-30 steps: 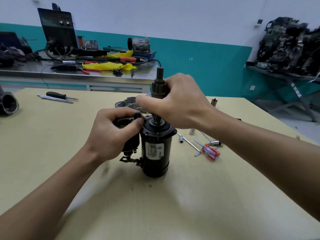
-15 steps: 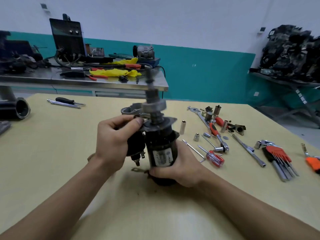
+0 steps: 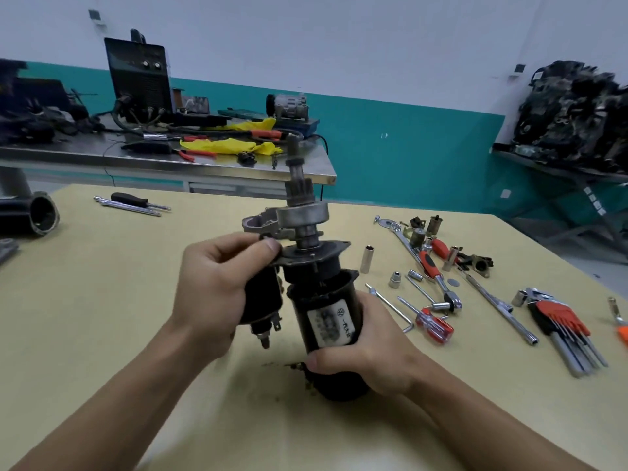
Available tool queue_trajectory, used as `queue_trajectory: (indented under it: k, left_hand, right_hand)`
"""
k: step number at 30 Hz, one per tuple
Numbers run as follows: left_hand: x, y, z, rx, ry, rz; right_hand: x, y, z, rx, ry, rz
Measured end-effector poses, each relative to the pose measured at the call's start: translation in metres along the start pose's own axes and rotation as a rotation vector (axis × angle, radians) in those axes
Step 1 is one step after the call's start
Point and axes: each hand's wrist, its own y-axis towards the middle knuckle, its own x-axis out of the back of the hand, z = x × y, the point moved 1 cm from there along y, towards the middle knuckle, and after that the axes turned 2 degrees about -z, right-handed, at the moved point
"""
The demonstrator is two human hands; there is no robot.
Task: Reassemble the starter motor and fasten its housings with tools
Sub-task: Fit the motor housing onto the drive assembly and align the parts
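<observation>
At the far left edge of the yellow table [image 3: 102, 300] a dark tube-shaped housing [image 3: 40, 215] lies on its side with its open mouth toward the camera, and a black-handled screwdriver [image 3: 131, 200] lies farther back beside two thin steel rods. Near the middle, the left hand [image 3: 217, 287] curls around the black solenoid [image 3: 261, 300] on the side of the starter motor [image 3: 326, 321], with the thumb tip pressed against the edge of the flat plate on top. The motor is held close to upright, leaning slightly, over the centre of the table; whether its base touches the surface cannot be told. Its shaft [image 3: 299, 195] sticks up with a toothed pinion and a wide metal collar exposed, and a grey cast housing [image 3: 260, 222] lies on the table just behind. The right hand [image 3: 370, 351] wraps around the lower body of the motor, thumb across the front below the white label. To the right, tools are spread out: an upright deep socket [image 3: 367, 259], a bent hex key [image 3: 390, 307], a red-handled screwdriver [image 3: 435, 326], a ratchet [image 3: 433, 270] with a red and black grip, a long bar wrench [image 3: 496, 304], and a hex key set [image 3: 560, 317] in a red holder.
</observation>
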Motion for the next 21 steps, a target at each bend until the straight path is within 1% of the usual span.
queue_trajectory:
  k: [5,9,11,14,17,21]
  left_hand:
    - [-0.010,-0.005,0.012,0.098,0.007,-0.040]
    - [-0.014,-0.007,0.014,0.118,0.013,-0.037]
    - [-0.015,-0.007,0.015,0.124,0.010,-0.029]
    - [-0.016,-0.009,0.018,0.150,0.007,0.011]
    - [-0.017,-0.009,0.020,0.151,0.012,0.054]
    - [-0.013,-0.010,0.020,0.061,0.104,0.086]
  right_hand:
    - [0.004,-0.005,0.009,0.018,0.012,0.037]
    - [0.004,-0.005,0.011,-0.002,0.033,0.036]
    - [0.004,-0.006,0.011,-0.027,0.072,0.055]
    - [0.005,-0.008,0.013,-0.061,0.197,0.095]
    - [0.006,-0.010,0.013,-0.063,0.244,0.123]
    - [0.007,-0.011,0.015,-0.045,0.152,0.087]
